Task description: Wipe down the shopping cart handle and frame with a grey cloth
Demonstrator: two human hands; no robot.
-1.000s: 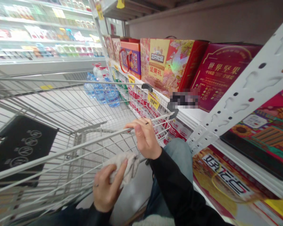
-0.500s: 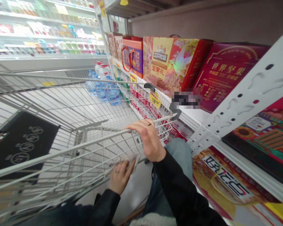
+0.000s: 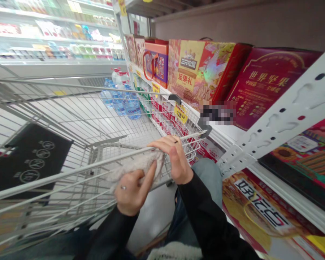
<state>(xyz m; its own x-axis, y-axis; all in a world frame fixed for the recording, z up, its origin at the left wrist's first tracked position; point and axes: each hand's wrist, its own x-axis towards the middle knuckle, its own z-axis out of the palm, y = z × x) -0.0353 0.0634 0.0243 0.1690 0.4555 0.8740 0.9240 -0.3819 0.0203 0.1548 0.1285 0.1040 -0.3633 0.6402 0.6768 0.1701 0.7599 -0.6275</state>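
Left hand [image 3: 131, 189] presses a beige cloth [image 3: 141, 166] against the shopping cart [image 3: 70, 108] rim wire, fingers closed on it. Right hand [image 3: 176, 159] grips the same wire, just beside the cloth.

Bright, even store lighting. Glare washes out the refrigerated shelves [image 3: 54, 39] at upper left. Wide-angle distortion bends the white shelf upright [image 3: 287, 115]. Edges look soft and slightly motion-blurred.

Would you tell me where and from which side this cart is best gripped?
Grip the top rail from above, beside the right hand: it is a thin bar lying nearly level, with space underneath for fingers. The left hand holds a cloth against it.
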